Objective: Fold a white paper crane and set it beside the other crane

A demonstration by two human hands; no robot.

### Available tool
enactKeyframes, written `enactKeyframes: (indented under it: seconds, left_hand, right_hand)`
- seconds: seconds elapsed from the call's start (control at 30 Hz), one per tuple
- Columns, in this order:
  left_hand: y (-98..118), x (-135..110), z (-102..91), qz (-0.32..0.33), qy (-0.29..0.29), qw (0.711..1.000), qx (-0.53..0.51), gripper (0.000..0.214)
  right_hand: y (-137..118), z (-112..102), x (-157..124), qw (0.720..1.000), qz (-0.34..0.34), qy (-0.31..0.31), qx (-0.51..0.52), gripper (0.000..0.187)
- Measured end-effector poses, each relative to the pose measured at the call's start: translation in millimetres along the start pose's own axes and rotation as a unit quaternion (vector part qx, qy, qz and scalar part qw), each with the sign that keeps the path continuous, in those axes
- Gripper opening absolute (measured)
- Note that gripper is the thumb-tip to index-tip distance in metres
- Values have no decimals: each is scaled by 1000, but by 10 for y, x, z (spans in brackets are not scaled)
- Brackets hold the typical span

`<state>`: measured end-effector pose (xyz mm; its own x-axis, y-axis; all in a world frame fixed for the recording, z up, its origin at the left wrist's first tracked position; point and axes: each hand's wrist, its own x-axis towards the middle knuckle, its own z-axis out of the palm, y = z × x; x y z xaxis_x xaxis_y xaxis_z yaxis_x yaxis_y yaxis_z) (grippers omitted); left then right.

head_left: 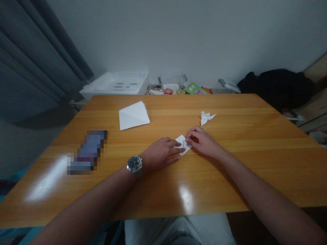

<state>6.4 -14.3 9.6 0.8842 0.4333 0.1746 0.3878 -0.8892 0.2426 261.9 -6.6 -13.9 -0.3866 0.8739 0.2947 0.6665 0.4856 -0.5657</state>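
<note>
A small folded piece of white paper point(181, 139) lies on the wooden table between my hands. My left hand point(163, 153), with a metal watch point(134, 164) on its wrist, rests on the paper's left part, fingers stretched out and slightly apart. At the paper's right side, the thumb and fingertips of my right hand point(201, 141) pinch its edge. Part of the paper is hidden under the fingers. Just beyond my right hand stands a white paper crane point(206, 117).
Toward the back left lies a stack of white paper sheets point(134, 116). A blurred-out phone-like object point(89, 149) is on the left of the table point(163, 197). Behind the far edge are a white plastic tray point(120, 81), a green packet point(195, 89) and a black cloth heap point(276, 86).
</note>
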Motion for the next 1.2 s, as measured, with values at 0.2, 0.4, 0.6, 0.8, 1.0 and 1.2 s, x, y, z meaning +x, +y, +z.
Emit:
enactKeyframes:
  seconds: [0.2,0.4,0.6,0.8,1.0,1.2]
  left_hand:
    - [9,9,-13,-1,-1,1000,-6,39]
    - [16,15,-20,-6,-7,1000,-6,38]
    - [20,15,-20,-4,-1,1000,0,37]
    - [28,1,-36,8,-7,1000,18,39]
    - [23,-5,-33,6,-13,1000,22,40]
    - [17,0,-24,8,-4,1000,20,37]
  right_hand:
    - [-6,22,4,1000,6,9,-15,9]
    - [18,81,19,999,1,24,-32,11]
    - [18,110,29,998,-3,36,-48,12]
    - [8,118,26,998,4,39,-52,11]
    - [16,121,32,998,9,36,-54,11]
    - [0,119,35,998,12,37,-54,11]
